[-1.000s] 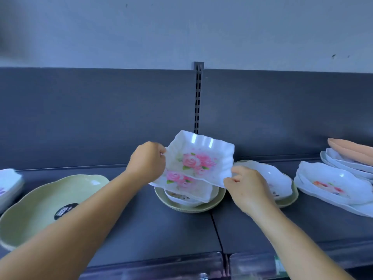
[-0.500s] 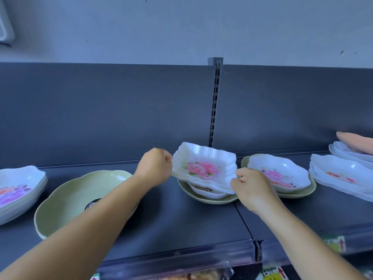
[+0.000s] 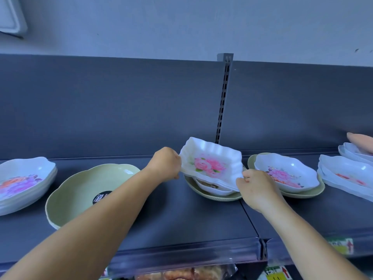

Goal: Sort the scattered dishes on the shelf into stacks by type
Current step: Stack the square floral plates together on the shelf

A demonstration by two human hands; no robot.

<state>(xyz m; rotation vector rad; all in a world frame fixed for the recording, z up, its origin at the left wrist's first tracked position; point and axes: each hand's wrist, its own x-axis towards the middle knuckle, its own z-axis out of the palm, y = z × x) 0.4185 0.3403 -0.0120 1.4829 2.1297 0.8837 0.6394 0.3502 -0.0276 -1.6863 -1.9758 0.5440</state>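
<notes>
Dark grey shelf (image 3: 181,219) runs along a pale wall, and the dishes sit spread across it. Near its left edge is a stack of white floral bowls (image 3: 24,178), and just beside that a wide green scalloped plate (image 3: 90,190) with a black label. My left hand (image 3: 165,165) is curled round the left rim of the square rose dishes (image 3: 212,164), and my right hand (image 3: 256,188) pinches their near right corner. I seem to be holding more than one of them, nested, tilted a little toward me. They hang just over a small white bowl (image 3: 214,188) that sits in a green plate (image 3: 218,197) at the middle of the shelf. Right of that, an oval white floral dish (image 3: 286,174) rests on another green plate (image 3: 302,193). Near the right edge is a stack of oval white dishes (image 3: 347,174) with a peach dish (image 3: 361,141) behind.

I judge the step is to lift these square dishes clear and give them a spot of their own. To do it well I should level them, keep both grips even so the nested ones don't slide apart, and raise them straight up so the bottom rim doesn't snag the small bowl. The bare shelf in front looks like the best landing place.
</notes>
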